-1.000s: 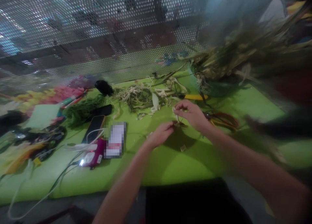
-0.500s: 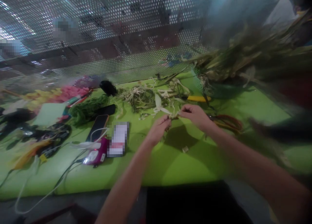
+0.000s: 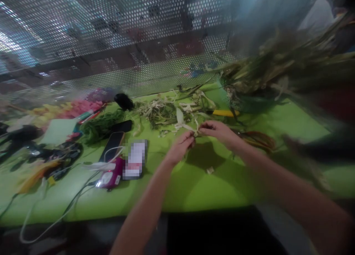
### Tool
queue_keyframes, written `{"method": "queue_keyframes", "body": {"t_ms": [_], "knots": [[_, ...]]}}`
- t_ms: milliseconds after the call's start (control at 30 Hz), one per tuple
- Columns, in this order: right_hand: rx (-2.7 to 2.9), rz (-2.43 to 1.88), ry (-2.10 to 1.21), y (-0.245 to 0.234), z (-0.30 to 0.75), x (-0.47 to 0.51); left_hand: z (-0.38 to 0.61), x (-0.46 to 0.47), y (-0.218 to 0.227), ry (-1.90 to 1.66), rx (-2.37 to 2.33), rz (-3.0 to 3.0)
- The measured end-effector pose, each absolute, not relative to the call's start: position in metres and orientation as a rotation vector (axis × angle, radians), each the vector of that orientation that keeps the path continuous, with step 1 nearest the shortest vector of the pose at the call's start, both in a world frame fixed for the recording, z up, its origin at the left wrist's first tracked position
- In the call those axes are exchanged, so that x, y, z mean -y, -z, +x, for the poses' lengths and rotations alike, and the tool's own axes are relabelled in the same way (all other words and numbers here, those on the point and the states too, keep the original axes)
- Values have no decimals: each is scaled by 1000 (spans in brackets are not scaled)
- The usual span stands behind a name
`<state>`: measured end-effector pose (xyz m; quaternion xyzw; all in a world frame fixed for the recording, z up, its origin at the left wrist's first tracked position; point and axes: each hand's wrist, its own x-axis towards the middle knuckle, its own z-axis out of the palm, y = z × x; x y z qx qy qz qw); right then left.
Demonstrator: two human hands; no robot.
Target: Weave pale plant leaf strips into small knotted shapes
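My left hand (image 3: 181, 147) is closed in a pinch on a pale strip of dried corn husk (image 3: 196, 126). Close beside it, my right hand (image 3: 217, 131) pinches the other part of the same strip, its fingertips almost meeting the left ones. Just beyond the hands lies a broad pale husk leaf (image 3: 180, 116) among a heap of shredded husk scraps (image 3: 155, 109). Right of the hands rests a tool with orange loop handles (image 3: 257, 139), partly hidden by my right wrist. A yellow handle (image 3: 226, 113) lies behind my right hand.
A green basket (image 3: 249, 104) heaped with dry husks (image 3: 260, 70) stands at the right. Left are phones (image 3: 112, 146), a magenta device (image 3: 112, 177) with cables, green netting-like material (image 3: 98, 127) and pink pieces (image 3: 85, 109). A perforated metal screen (image 3: 155, 51) rises behind the green table (image 3: 210, 196).
My right hand has shifted slightly left, closer to the left hand. Both still pinch the corn husk strip, and the things on the table stay in place.
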<state>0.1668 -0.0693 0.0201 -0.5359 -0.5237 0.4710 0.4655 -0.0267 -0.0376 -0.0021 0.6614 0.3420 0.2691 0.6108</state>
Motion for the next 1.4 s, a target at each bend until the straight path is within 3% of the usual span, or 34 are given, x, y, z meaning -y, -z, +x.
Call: {"method": "queue_keyframes", "body": {"t_ms": [300,600,833,1400], "knots": [[1192,-1179,-1129,-8,161,71,-19,43,-2,-603,-759,1687],[1189,-1337,-914,-8,163,71,-18,41,1,-624,-740,1733],[1465,-1305,-919,-20,170,70,-18,42,5,-532,-765,1843],[1471,-1263,-762,-9,159,74,-5,51,8,-476,-758,1732]]}}
